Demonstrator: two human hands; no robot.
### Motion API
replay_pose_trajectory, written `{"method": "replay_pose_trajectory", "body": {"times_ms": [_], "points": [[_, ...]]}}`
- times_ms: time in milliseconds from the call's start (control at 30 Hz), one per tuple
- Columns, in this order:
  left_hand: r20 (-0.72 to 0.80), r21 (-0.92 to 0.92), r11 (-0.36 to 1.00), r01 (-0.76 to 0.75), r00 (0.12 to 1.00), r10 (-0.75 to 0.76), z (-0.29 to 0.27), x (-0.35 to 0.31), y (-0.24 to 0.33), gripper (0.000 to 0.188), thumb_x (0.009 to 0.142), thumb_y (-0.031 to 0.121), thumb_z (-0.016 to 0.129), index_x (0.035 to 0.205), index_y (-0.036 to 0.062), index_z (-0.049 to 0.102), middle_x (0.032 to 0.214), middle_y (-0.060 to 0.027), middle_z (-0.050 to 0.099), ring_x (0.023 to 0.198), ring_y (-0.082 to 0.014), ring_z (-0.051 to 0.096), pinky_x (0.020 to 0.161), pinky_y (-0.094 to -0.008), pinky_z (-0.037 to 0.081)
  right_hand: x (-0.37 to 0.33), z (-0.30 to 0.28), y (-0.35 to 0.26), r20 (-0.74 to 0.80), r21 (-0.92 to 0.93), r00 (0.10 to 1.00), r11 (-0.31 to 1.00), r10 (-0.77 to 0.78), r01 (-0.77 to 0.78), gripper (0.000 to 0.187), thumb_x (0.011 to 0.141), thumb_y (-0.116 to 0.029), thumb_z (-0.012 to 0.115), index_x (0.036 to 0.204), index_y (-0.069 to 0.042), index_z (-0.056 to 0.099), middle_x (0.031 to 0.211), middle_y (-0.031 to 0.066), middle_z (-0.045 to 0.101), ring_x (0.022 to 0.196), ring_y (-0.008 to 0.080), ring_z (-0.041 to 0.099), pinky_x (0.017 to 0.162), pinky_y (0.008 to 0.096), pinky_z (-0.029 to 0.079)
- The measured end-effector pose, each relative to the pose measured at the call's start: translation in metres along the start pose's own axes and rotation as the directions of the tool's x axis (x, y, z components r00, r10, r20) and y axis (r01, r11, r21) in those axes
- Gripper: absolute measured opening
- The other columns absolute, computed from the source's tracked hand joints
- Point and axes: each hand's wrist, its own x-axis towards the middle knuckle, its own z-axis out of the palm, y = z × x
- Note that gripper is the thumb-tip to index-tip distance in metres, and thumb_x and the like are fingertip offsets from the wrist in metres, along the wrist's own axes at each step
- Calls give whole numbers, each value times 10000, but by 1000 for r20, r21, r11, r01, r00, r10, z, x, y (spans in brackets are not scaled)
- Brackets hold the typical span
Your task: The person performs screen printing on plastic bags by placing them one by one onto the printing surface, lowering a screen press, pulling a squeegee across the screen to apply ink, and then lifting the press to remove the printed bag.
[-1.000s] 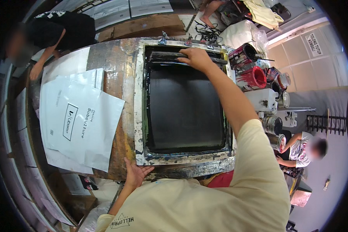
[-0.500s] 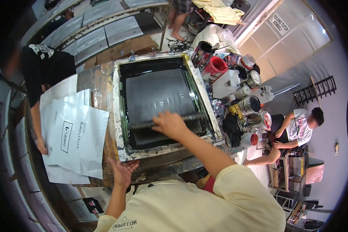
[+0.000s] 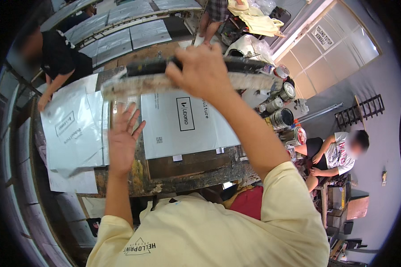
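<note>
A screen-printing frame (image 3: 140,83) is tilted up from the table, hinged side away from me, and blurred by motion. My right hand (image 3: 202,71) grips the raised near edge of it. Beneath lies a flat white plastic mailing bag (image 3: 218,133) with a black printed box and lettering, on the table board. My left hand (image 3: 123,142) is raised palm up with its fingers spread, holding nothing, between that bag and a pile of printed white bags (image 3: 78,147). Where the squeegee is cannot be seen.
A co-worker's hand (image 3: 43,101) touches the bag pile at the left. Paint cans (image 3: 284,119) and jars crowd the table's right side. Racks with white bags (image 3: 150,33) stand beyond. A seated person (image 3: 336,153) is at the right.
The frame's near edge has swung up, uncovering the printed bag. My right hand has gone from the squeegee inside the frame to that edge. My left hand has risen and moved away from me.
</note>
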Motion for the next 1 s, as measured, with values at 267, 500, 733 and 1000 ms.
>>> {"method": "replay_pose_trajectory", "body": {"times_ms": [267,500,733,1000], "points": [[-123,990,42,132,976,-180,11,-73,-181,1062,914,773,499,1636,43,226,1675,-340,41,1558,-510,-54,1135,-779,-59,49,-5,20,49,-71,999,997,5,-1,429,920,-429,559,878,-39,730,780,172,704,810,348,676,785,486,441],[-136,991,-38,132,981,-142,10,-78,-198,1108,900,829,439,1615,2,259,1673,-317,138,1572,-467,21,1148,-750,-105,45,-5,12,3,-34,1000,999,21,-20,487,917,-463,530,922,-31,755,790,169,719,778,340,683,836,479,457],[-58,975,219,46,997,48,24,-41,-166,834,968,576,620,1476,-69,474,1527,-263,483,1436,-448,419,1199,-602,246,29,6,9,-41,-16,999,1000,25,-26,508,899,-494,530,860,-43,761,807,165,736,803,342,708,838,537,455],[-286,814,581,-26,852,439,32,18,-122,267,936,35,681,1196,-8,723,1121,-196,737,908,-309,735,792,-356,589,33,3,11,13,-10,1000,1000,24,-24,516,898,-496,540,835,-33,758,800,173,732,802,354,703,824,529,459]]}}
